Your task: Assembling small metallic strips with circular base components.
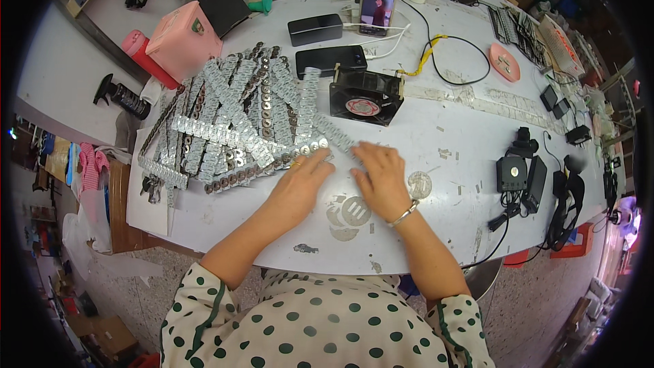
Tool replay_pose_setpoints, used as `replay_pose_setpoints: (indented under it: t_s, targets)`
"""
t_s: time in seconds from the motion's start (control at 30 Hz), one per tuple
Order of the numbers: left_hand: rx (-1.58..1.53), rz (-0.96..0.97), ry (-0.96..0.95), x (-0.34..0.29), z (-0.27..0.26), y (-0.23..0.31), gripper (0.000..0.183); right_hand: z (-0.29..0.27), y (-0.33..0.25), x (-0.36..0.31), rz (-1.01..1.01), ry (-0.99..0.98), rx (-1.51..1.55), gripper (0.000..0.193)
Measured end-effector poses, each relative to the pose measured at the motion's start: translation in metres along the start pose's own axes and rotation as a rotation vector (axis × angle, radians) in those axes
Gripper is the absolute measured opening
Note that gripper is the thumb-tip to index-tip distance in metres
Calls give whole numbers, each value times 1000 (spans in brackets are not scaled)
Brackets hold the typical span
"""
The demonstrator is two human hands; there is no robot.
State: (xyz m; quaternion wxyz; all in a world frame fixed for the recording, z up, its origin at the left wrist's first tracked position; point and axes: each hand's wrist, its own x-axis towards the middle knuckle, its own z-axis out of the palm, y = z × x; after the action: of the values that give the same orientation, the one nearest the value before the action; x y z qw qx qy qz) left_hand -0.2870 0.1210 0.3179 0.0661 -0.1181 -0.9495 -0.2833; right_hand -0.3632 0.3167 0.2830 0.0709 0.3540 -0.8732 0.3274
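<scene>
A big heap of silvery, segmented metal strips (235,109) covers the left of the table, many lined with round, disc-like pieces. My left hand (298,180), with a ring, lies at the heap's front right corner. Its fingers stretch out flat beside the end of a strip of round pieces (315,146). To the right, my right hand (378,176), wearing a bracelet, bends its fingers over the near end of a slanting metal strip (334,131). Its thumb sits lower, apart from the index finger, and the fingers partly hide that end.
Behind the hands stand a black fan (366,95), a black box (315,29) and a propped phone (378,7). A pink box (182,42) is behind the heap. Black adapters (512,174) with cables lie right. A pink dish (504,63) sits farther back.
</scene>
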Motion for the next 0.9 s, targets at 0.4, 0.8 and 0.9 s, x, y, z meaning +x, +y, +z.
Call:
replay_pose_setpoints:
  t_s: [0.4, 0.8, 0.9]
  targets:
    - [-950, -230, 145, -9, -10, 12, 27, -21, -46, 1, -82, 10, 547, 44]
    - [-112, -48, 250, -58, -22, 13, 50, -14, -35, 3, -21, 25, 387, 21]
    - [286, -239, 226, -80, -28, -2, 54, -9, -31, 7, 108, 26, 327, 21]
